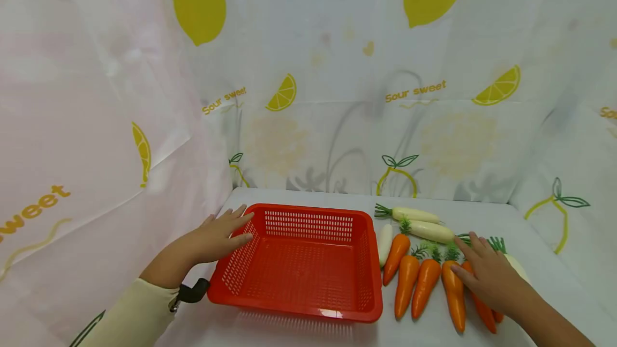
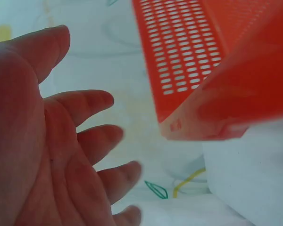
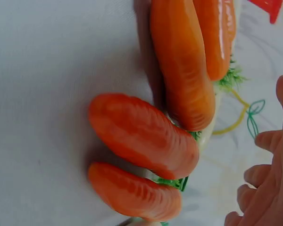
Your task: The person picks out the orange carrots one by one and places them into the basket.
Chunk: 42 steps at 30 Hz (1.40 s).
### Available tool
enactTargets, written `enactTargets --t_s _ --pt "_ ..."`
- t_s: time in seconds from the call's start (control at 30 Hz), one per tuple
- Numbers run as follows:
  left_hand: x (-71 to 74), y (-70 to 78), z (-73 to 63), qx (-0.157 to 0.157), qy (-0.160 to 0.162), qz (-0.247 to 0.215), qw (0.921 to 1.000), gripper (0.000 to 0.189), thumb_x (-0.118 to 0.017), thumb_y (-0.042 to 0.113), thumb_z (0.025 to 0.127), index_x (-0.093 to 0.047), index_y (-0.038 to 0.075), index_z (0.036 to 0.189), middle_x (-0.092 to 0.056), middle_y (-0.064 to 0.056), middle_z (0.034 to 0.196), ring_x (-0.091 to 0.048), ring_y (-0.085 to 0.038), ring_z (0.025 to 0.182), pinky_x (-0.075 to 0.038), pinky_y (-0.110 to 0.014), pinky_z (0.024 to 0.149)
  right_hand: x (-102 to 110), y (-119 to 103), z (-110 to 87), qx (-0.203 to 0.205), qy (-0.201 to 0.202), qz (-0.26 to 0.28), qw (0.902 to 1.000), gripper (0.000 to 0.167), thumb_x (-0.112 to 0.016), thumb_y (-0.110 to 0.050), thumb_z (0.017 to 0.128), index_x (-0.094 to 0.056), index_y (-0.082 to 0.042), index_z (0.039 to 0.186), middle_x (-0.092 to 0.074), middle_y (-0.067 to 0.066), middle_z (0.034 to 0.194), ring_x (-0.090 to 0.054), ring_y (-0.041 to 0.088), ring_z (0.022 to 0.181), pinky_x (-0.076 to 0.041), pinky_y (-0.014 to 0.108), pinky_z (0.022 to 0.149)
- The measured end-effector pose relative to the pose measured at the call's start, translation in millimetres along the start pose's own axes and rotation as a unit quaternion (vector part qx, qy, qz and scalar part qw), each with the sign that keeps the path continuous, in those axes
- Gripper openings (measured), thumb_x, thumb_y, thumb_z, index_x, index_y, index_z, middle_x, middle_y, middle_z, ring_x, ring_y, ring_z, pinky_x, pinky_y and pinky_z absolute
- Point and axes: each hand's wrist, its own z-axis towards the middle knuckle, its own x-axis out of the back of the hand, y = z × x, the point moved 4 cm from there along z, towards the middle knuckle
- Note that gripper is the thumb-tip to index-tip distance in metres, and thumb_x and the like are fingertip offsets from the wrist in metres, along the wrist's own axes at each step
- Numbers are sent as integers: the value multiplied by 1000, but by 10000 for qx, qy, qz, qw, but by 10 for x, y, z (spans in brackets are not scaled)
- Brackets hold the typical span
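A red plastic basket (image 1: 299, 272) with slotted walls stands on the white table. My left hand (image 1: 219, 237) hovers by its left rim, fingers spread and holding nothing; in the left wrist view, a gap separates that hand (image 2: 70, 141) from the basket wall (image 2: 179, 52). Over the right end of a row of orange carrots (image 1: 426, 288) is my right hand (image 1: 496, 277), fingers extended, hiding parts of the carrots below. The right wrist view has this hand (image 3: 269, 183) apart from the nearest carrots (image 3: 146, 136), with nothing in its grasp.
White radishes (image 1: 431, 232) with green tops lie behind the carrots, and a shorter one (image 1: 384, 245) lies against the basket's right side. Another radish (image 1: 516, 266) is partly hidden by the right hand. Lemon-printed cloth (image 1: 313, 138) hangs behind and on both sides.
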Motion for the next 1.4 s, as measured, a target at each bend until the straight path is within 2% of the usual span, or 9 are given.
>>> enactTargets --t_s 0.2,0.37,0.53,0.63,0.73,0.97,1.03,1.27,1.4 --pt "11 -192 -164 396 -137 -1520 9875 67 -55 49 104 -44 15 160 -37 -20 166 -37 -50 150 -48 -70 102 -104 186 -53 -474 -372 755 9953 87 -56 -58 101 -36 5 157 -20 47 158 -25 70 139 -22 86 102" --pt "10 -309 -310 -33 608 -2652 9623 49 -52 36 108 -54 13 152 -50 -15 159 -46 -43 145 -52 -56 105 -160 258 -79 -722 -394 1017 9914 82 -58 -52 102 -37 6 156 -14 52 155 -25 73 135 -30 84 100" --pt "-20 -428 -388 -773 1489 -3523 9207 40 -43 22 112 -56 8 148 -56 -4 153 -57 -13 137 -48 -22 105 -177 292 -94 -1050 -343 1295 9854 75 -56 -46 105 -38 7 154 -11 54 154 -24 74 136 -32 83 101" --pt "-58 -529 -411 -851 1810 -3919 8980 43 -39 22 114 -52 1 149 -56 4 151 -59 -2 132 -49 -18 102 -204 325 -104 -1316 -401 1433 9801 81 -49 -53 106 -35 11 154 -12 54 154 -22 73 137 -29 83 104" --pt "-106 -643 -452 -732 2014 -4366 8738 49 -37 28 114 -49 -4 149 -58 9 148 -61 -2 130 -51 -20 99 -239 346 -113 -1531 -498 1484 9757 89 -43 -59 106 -30 16 154 -12 54 153 -19 71 139 -25 81 108" --pt "-306 -851 -474 -1078 2311 -5595 7887 47 -35 20 114 -41 -13 147 -63 5 143 -65 -13 128 -55 -29 100 -272 358 -136 -1520 -355 1474 9767 84 -47 -50 108 -29 20 151 -24 51 151 -25 68 138 -28 79 108" --pt "-388 -862 -430 -955 2326 -5649 7859 48 -36 21 114 -39 -10 151 -60 6 147 -64 -10 129 -55 -28 100 -275 382 -148 -1584 -325 1503 9753 83 -49 -48 107 -28 21 151 -28 49 149 -28 67 136 -30 78 108" --pt "-656 -820 -260 -446 1818 -5174 8350 60 -40 28 113 -23 9 167 -21 -9 174 -51 4 136 -51 -23 103 -311 491 -195 -1965 -305 1695 9653 85 -54 -44 105 -23 18 153 -30 47 147 -36 62 131 -36 76 105" --pt "-716 -791 -238 -633 1547 -5209 8371 58 -38 22 113 -21 14 168 -15 -12 175 -47 6 138 -49 -20 104 -316 495 -196 -1997 -321 1762 9634 87 -54 -47 105 -22 18 154 -31 47 148 -39 60 129 -37 75 105"
